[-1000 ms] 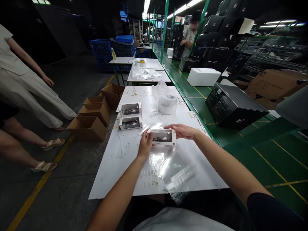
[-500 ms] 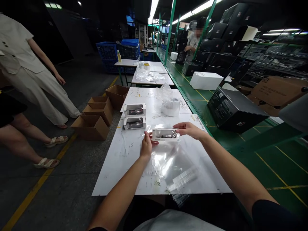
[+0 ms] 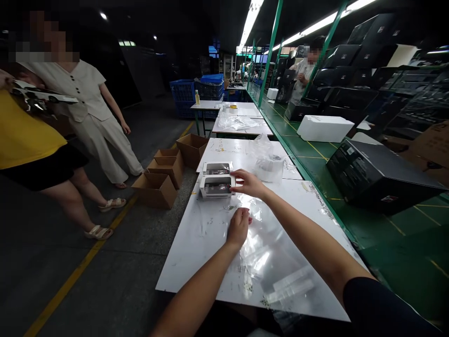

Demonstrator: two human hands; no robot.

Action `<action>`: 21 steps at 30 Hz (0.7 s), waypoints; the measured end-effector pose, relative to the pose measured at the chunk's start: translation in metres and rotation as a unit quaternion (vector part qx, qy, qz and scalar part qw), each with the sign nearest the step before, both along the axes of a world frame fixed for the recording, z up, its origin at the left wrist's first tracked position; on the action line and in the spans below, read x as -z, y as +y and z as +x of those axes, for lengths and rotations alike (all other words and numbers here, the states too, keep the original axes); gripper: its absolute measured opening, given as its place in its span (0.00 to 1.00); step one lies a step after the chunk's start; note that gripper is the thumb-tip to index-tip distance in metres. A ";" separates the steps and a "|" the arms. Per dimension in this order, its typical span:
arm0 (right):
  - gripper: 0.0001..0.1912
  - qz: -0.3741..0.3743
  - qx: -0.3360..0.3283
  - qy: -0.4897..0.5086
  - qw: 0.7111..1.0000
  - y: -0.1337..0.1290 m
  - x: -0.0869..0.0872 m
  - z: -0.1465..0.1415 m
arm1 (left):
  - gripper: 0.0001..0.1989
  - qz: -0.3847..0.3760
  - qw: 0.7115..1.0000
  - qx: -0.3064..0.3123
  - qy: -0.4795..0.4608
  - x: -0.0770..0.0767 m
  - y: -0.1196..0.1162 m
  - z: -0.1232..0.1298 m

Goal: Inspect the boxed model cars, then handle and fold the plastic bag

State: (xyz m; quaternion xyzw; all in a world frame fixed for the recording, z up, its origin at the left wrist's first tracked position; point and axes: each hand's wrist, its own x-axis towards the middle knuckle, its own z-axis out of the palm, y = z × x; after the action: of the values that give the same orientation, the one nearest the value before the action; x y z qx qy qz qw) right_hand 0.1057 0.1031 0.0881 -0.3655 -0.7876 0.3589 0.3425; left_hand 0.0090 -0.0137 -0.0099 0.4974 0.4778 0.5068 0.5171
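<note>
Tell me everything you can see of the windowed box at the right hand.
The white box looks like cardboard, with a dark, see-through window showing something partly red inside. It sits lengthwise across the far left part of the table, window toward the camera. The right hand holds its right end; a similar box is just behind. What supports it is hard to tell.

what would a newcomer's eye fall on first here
Probably the bright yellow shirt at the left edge. Next, the right hand at the end of a white windowed box over the white table. The big black carton at right also stands out.
</note>
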 end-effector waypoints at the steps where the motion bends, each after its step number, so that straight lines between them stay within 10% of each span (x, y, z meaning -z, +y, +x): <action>1: 0.34 0.006 0.004 0.003 1.000 0.001 0.003 -0.002 | 0.19 0.001 1.000 0.001 0.002 -0.002 0.000 0.000; 12: 0.34 0.089 0.088 0.021 0.992 0.002 0.013 -0.009 | 0.16 0.080 0.990 0.011 0.118 -0.007 -0.005 0.001; 15: 0.39 -0.028 0.150 0.178 0.972 -0.012 0.005 -0.008 | 0.16 0.155 0.979 -0.006 0.133 -0.012 -0.009 0.002; 21: 0.36 -0.296 0.161 0.443 0.831 -0.047 0.001 0.000 | 0.29 0.246 0.958 -0.077 0.129 -0.019 -0.011 0.001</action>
State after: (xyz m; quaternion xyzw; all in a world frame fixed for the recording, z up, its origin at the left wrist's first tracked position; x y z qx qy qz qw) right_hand 0.1056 0.0558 0.0868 -0.3729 -0.3370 0.6380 0.5833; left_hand 0.0102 -0.0245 0.0088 0.6319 0.4384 0.5784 0.2720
